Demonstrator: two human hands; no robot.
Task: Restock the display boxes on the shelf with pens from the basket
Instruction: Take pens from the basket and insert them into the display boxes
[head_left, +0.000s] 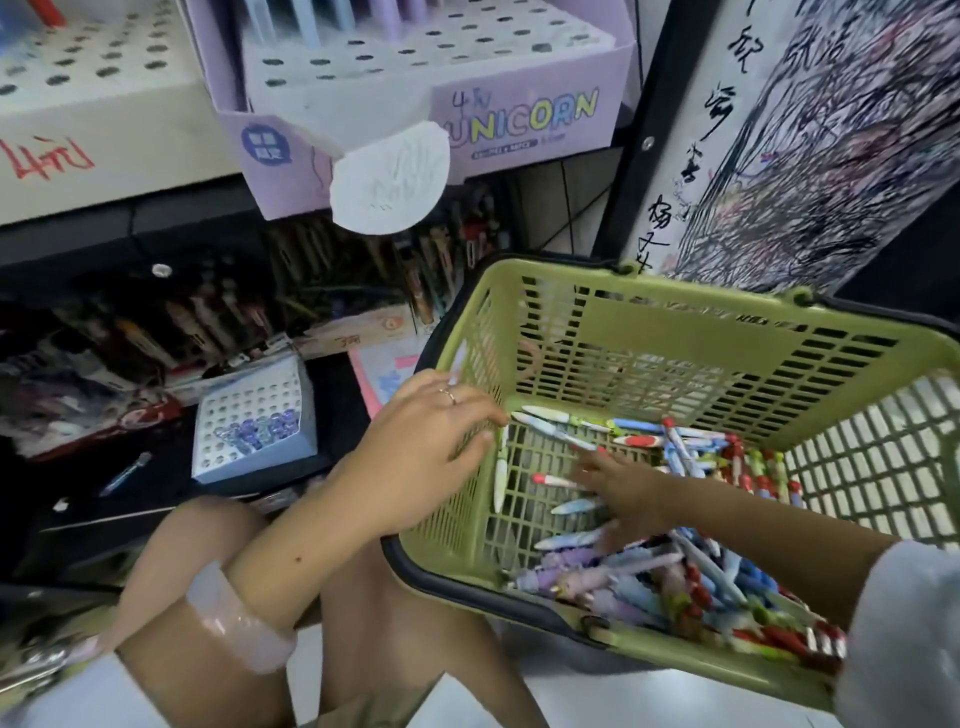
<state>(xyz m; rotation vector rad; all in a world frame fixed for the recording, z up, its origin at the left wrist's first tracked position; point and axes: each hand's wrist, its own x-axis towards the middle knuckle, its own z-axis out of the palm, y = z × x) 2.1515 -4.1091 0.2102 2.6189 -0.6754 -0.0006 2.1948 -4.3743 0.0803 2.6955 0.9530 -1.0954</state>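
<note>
The right hand (618, 493) is blurry among the pens (675, 566); its grip is unclear, so pens may slip. The left hand (431, 441) rests open on the basket (649, 322) rim.

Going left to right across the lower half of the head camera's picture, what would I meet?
Wrist bangle → small blue display box → left hand → right hand → pens heaped in the green basket.
</note>
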